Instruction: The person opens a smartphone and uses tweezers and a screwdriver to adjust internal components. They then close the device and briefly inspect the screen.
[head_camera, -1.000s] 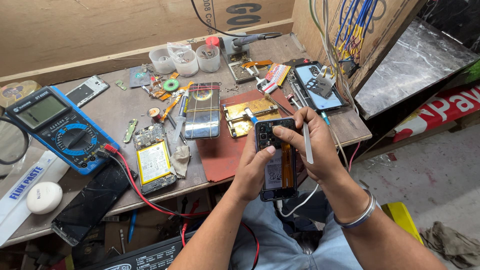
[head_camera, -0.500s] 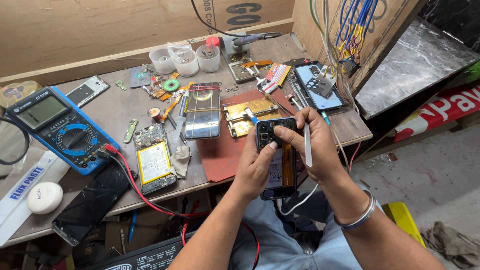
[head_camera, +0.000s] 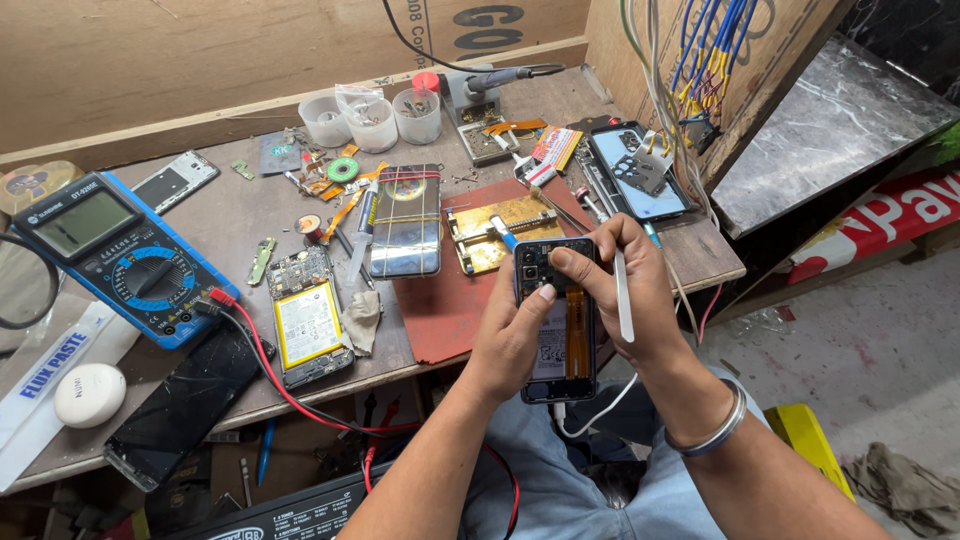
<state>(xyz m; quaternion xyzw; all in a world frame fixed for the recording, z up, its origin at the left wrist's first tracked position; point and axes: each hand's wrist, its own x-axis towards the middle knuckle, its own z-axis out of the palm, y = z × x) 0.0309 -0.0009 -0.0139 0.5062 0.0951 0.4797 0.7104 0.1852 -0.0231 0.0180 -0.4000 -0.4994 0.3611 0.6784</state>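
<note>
Orange flex ribbon runs down the opened phone (head_camera: 558, 330), which both hands hold over the person's lap, just off the desk (head_camera: 230, 215) edge. The left hand (head_camera: 512, 335) grips its side with the thumb on its back, while the right hand (head_camera: 625, 290) presses a thumb near its top and pinches a white tool (head_camera: 624, 297). Beyond the phone, a red mat (head_camera: 445, 300) lies on the desk.

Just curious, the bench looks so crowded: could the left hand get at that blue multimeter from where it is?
Probably yes, once it lets go. The left hand is gripping the opened phone, but the multimeter lies uncovered on the bench's left side, with only its red lead trailing between.
</note>
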